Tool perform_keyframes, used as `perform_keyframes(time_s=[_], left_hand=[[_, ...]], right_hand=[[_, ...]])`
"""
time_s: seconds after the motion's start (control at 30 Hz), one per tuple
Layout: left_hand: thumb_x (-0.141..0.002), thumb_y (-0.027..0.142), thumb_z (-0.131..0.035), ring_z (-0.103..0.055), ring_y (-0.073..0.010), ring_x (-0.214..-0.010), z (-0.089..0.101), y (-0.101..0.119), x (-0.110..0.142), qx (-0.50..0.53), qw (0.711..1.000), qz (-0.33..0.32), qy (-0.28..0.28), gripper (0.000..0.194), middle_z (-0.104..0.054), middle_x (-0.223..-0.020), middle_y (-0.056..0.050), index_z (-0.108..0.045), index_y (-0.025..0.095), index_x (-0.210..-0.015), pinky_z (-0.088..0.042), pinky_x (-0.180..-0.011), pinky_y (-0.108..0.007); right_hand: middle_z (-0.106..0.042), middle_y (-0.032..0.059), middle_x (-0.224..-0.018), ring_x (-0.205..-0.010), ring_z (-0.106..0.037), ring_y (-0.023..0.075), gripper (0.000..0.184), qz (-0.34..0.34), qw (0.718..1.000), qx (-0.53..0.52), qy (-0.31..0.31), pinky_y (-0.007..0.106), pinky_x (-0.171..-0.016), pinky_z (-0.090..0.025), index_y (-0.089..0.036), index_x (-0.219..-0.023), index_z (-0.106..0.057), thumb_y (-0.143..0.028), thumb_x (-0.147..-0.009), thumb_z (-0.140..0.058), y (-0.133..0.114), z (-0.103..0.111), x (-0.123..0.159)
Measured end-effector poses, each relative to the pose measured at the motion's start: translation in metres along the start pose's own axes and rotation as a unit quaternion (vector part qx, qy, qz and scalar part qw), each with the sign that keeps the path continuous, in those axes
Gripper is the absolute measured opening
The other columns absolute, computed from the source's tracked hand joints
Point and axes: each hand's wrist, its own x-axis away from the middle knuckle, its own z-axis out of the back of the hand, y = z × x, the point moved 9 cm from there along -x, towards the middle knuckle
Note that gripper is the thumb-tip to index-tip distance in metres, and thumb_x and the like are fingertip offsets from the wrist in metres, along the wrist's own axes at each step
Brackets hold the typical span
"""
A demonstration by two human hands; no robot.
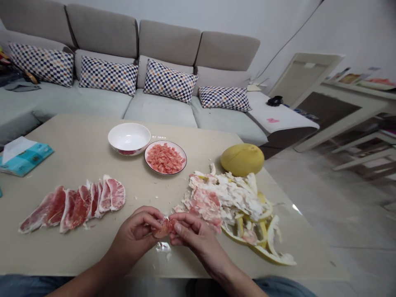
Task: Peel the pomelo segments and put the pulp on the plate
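Note:
Between my two hands, over the table's near edge, is a piece of red pomelo flesh [163,231]. My left hand [139,229] pinches its left side, and my right hand [193,235] pinches its right side with thumb and fingers. To the left lies a row of pomelo segments [77,206], their pale membrane partly on. A dark-rimmed plate [148,165] beyond my hands bears a heap of small pink pulp pieces [165,158]. Right of my hands is a pile of white pith and membrane scraps [230,196] with yellow-green peel strips [275,258].
A whole yellow pomelo [243,159] stands behind the scraps. A white bowl [129,138] touches or nearly touches the plate. At the table's left edge lies a blue tissue pack [27,156]. Behind the table [93,165] is a sofa [167,113] with checkered cushions [170,80].

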Motion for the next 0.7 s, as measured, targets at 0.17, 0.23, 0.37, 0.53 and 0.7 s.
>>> perform_keyframes(time_s=[0.17,0.23,0.37,0.53,0.7], left_hand=[[-0.074,0.016,-0.075,-0.063,-0.0186,-0.093,0.002,0.0,-0.003,0.028,1.0,-0.007,0.013,0.006,-0.062,-0.096,-0.008,-0.074,0.02,-0.078,-0.053,-0.084,-0.031],[-0.073,0.016,-0.077,-0.063,-0.0179,-0.092,0.003,-0.001,-0.004,0.05,0.999,0.0,0.015,0.007,-0.062,-0.095,-0.007,-0.073,0.019,-0.078,-0.053,-0.083,-0.03],[-0.07,0.015,-0.079,-0.063,-0.0166,-0.091,0.002,-0.001,-0.005,0.085,0.996,0.007,0.008,0.01,-0.062,-0.094,-0.007,-0.074,0.019,-0.078,-0.052,-0.082,-0.027],[-0.068,0.013,-0.08,-0.063,-0.0147,-0.088,0.004,-0.002,-0.007,0.098,0.995,0.027,0.015,0.011,-0.063,-0.093,-0.005,-0.073,0.018,-0.074,-0.051,-0.079,-0.024],[-0.068,0.013,-0.08,-0.064,-0.0155,-0.09,0.011,-0.002,-0.008,0.109,0.992,0.06,0.032,0.015,-0.065,-0.098,-0.005,-0.069,0.018,-0.076,-0.049,-0.082,-0.026]], right_hand=[[-0.07,0.0038,-0.078,-0.073,-0.065,0.0137,0.039,-0.002,1.0,0.002,0.006,0.027,-0.071,-0.055,-0.018,-0.098,-0.074,-0.046,-0.071,-0.08,-0.002,0.002,0.003],[-0.07,0.0042,-0.078,-0.073,-0.065,0.0135,0.04,-0.004,1.0,-0.001,0.002,0.026,-0.07,-0.055,-0.018,-0.099,-0.074,-0.046,-0.071,-0.079,-0.002,0.002,0.003],[-0.07,0.0045,-0.073,-0.066,-0.065,0.0121,0.041,-0.023,0.999,-0.008,-0.021,0.024,-0.067,-0.054,-0.016,-0.101,-0.074,-0.046,-0.073,-0.078,0.001,0.0,0.004],[-0.071,0.0051,-0.079,-0.066,-0.066,0.0113,0.038,-0.017,0.999,-0.008,-0.041,0.023,-0.065,-0.054,-0.017,-0.099,-0.075,-0.044,-0.074,-0.078,-0.002,-0.002,0.005],[-0.072,0.0071,-0.087,-0.067,-0.066,0.0107,0.035,-0.017,0.999,-0.017,-0.043,0.023,-0.065,-0.054,-0.016,-0.1,-0.074,-0.041,-0.075,-0.078,-0.004,0.001,0.004]])
